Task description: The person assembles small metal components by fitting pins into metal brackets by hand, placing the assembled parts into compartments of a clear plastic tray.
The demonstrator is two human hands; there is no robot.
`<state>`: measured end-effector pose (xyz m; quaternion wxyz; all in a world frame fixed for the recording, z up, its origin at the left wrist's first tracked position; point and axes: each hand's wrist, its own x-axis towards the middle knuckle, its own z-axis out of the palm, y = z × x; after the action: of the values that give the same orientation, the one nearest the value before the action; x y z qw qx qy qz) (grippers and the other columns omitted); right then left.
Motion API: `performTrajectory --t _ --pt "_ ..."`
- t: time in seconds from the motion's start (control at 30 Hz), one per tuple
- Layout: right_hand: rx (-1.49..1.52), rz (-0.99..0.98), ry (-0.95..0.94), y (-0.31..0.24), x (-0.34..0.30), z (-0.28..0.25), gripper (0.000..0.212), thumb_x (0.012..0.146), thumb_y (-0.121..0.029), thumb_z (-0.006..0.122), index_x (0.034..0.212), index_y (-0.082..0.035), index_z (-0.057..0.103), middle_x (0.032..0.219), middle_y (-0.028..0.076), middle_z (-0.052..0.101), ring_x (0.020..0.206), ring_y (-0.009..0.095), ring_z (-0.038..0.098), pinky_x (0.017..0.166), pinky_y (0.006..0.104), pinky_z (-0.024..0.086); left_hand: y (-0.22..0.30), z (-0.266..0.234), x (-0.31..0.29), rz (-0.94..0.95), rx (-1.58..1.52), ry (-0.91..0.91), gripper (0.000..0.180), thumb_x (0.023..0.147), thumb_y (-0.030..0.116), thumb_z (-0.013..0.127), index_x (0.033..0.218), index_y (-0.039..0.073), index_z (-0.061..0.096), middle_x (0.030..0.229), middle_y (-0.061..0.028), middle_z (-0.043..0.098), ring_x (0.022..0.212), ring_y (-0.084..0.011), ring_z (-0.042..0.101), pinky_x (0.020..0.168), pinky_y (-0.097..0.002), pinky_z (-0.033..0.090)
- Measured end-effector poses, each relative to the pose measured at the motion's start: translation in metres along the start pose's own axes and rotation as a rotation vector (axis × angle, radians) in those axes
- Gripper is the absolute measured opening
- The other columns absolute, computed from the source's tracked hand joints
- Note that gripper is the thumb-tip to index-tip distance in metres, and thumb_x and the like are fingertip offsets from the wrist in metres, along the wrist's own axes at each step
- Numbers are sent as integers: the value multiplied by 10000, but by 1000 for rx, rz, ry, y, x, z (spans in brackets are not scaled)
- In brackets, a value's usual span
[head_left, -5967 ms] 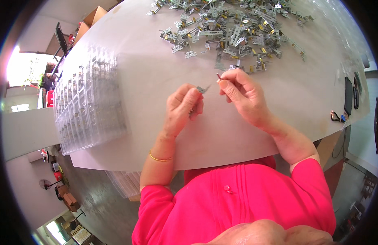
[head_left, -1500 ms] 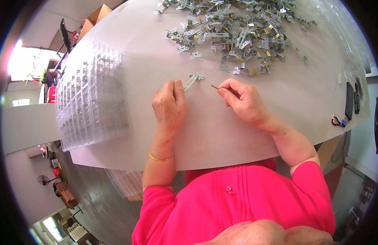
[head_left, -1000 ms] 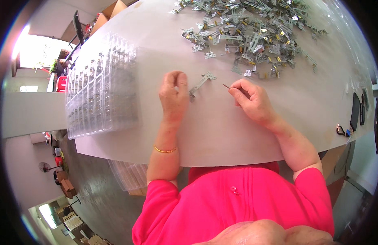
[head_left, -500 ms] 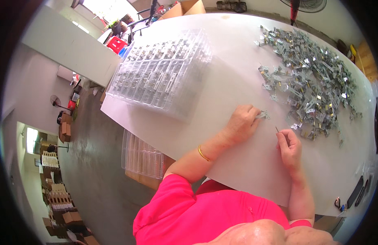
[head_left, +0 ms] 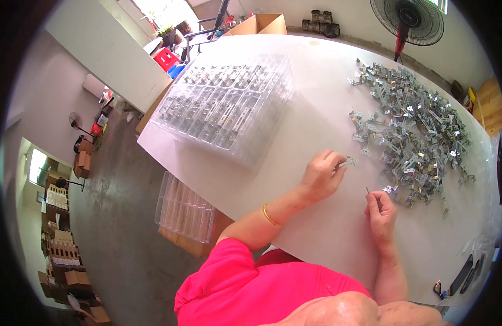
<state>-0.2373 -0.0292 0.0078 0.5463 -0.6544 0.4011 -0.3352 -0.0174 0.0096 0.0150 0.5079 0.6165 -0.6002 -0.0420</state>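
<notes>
Over the table's middle, my left hand (head_left: 321, 176) is closed, its fingertips pinching a small silvery metal bracket (head_left: 348, 161). My right hand (head_left: 381, 213), nearer to me and to the right, is also closed. From between its thumb and fingers sticks up the tip of a thin pin-like tool (head_left: 368, 190); the rest is hidden in the hand. Beyond both hands, a big loose heap of similar metal brackets (head_left: 419, 136), some with brass-coloured bits, covers the right side of the table. To the left stands a stack of clear plastic trays (head_left: 229, 142), with metal parts lying in the top compartments.
The white table (head_left: 310, 81) has a cut-off corner at left. Below it, more clear trays (head_left: 185, 209) sit on a cardboard box. Black-handled tools (head_left: 463, 274) lie near the right edge. A standing fan (head_left: 408, 22) and an open carton (head_left: 259, 24) are beyond the far edge.
The whole view has tilted, so the table and heap appear lower. Both hands keep their grips, the left still on the bracket and the right on the thin tool.
</notes>
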Motion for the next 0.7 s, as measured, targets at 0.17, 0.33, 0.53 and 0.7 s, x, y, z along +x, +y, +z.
performTrajectory --t 0.17,0.33,0.53,0.7 --pt "53 52 12 2 1 0 121 997 -161 620 932 -59 620 653 -46 552 569 35 500 514 204 389 21 -39 21 -44 0 81 142 826 0 719 956 6 661 822 -80 625 692 -163 607 626 -291 502" --pt "79 44 8 8 2 -1 114 998 -169 620 946 -68 619 659 -53 542 566 31 486 512 197 375 41 -91 40 -94 -20 201 132 857 6 711 986 0 685 858 -35 660 770 -83 610 672 -242 499" --pt "90 44 8 10 2 0 109 994 -160 624 939 -66 619 661 -55 543 569 32 494 513 200 384 30 -158 93 -309 155 219 131 888 61 698 992 -18 705 831 -45 707 758 -85 629 687 -237 513" --pt "63 18 12 5 2 -2 117 989 -153 629 926 -54 623 655 -51 552 573 39 515 521 210 407 -19 -186 160 -477 341 126 236 802 159 743 956 -18 722 831 -75 727 763 -121 662 714 -269 533"
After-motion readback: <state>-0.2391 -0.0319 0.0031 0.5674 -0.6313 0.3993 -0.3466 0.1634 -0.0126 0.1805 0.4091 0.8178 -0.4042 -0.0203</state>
